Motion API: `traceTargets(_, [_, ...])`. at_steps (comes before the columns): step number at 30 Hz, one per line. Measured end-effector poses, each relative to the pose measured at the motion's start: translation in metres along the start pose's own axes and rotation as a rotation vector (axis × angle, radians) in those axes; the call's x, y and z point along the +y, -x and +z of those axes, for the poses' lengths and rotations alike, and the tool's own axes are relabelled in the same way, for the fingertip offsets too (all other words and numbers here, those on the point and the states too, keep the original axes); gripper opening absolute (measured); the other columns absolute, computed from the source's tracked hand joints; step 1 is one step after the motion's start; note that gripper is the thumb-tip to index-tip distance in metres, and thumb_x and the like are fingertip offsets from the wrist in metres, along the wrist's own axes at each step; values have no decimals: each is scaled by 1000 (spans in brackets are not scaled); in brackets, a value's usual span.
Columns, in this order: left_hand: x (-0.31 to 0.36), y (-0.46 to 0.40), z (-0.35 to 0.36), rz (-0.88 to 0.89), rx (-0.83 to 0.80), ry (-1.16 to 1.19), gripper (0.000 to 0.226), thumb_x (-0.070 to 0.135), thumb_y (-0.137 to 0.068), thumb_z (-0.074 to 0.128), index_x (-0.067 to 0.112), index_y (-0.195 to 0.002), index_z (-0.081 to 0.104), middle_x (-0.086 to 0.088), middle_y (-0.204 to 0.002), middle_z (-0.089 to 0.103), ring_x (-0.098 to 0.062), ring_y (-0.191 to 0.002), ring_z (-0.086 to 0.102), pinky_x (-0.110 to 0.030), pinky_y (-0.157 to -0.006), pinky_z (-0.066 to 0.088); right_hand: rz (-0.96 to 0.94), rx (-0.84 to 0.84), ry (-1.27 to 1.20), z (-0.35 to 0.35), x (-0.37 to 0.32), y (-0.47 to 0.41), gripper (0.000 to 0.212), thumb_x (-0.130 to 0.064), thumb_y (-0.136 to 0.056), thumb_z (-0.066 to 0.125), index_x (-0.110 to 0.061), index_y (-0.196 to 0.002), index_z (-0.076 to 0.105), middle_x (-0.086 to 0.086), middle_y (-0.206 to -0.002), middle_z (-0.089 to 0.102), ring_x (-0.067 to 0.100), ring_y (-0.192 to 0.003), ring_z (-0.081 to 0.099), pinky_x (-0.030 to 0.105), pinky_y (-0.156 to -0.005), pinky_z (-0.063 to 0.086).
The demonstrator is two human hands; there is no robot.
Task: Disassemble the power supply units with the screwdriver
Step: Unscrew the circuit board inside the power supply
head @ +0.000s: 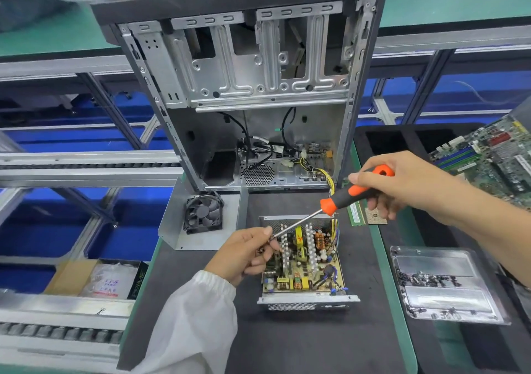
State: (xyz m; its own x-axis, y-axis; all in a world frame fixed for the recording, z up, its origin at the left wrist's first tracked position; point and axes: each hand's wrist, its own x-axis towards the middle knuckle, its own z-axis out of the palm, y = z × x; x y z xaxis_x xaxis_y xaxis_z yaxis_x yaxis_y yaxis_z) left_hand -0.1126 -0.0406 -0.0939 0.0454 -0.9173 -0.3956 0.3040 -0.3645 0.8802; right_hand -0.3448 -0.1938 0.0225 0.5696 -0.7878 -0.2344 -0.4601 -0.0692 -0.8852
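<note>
An opened power supply unit (304, 261) lies on the dark mat, its circuit board with coils, heat sinks and capacitors exposed. My right hand (402, 184) grips the orange and black handle of a screwdriver (342, 198). The shaft slants down to the left above the unit. My left hand (247, 251) pinches the tip end of the shaft at the unit's left edge; a small dark piece, likely a screw, sits at its fingertips. The removed metal cover (178, 218) with a black fan (204, 214) lies to the left of the unit.
An empty computer case (244, 86) stands upright behind the unit, yellow wires running from it. A clear plastic tray (445, 284) with several dark screws lies at right. A motherboard (494, 161) rests at the far right. RAM sticks (356, 212) lie under my right hand. A cardboard box (97, 278) sits at left.
</note>
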Motion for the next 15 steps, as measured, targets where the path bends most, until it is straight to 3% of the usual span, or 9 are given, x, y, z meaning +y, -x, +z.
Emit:
traceTargets(3, [1,-2,1,43,48,7,27,11,-99,47,0,-77,59,-7,-60,47,-5,-40,32,-14,-35,26,-16,40,-13,-2,3,2,26,-34,-83,70,-8,-83,66,18,-58,64,24,-42,56,24,-39,44])
traceTargets(7, [9,-11,-2,119,151,112,26,-11,-96,36,-5,-87,59,-11,-71,59,-10,-53,50,-20,-47,42,-47,116,-106,-7,5,7,33,-35,-76,76,-6,-84,64,18,-61,64,22,-45,57,24,-41,45])
traceTargets(10, [19,-24,5,120,147,145,34,-9,-92,34,-1,-79,65,-8,-71,57,-12,-58,50,-22,-50,41,-104,175,-125,-4,6,13,31,-34,-72,79,-9,-74,60,10,-58,60,18,-46,53,22,-43,45])
traceTargets(12, [27,-34,13,113,150,9,38,6,-96,43,8,-70,70,0,-63,48,-11,-53,41,-21,-48,35,-154,219,-136,0,9,19,31,-33,-75,78,-7,-74,60,9,-57,58,17,-47,50,22,-43,45])
traceTargets(15, [40,-53,33,213,212,-615,41,35,-98,52,23,-64,72,7,-54,47,-9,-49,42,-16,-50,34,-227,319,-138,3,16,31,38,-35,-82,71,2,-84,59,1,-54,59,15,-47,47,20,-44,43])
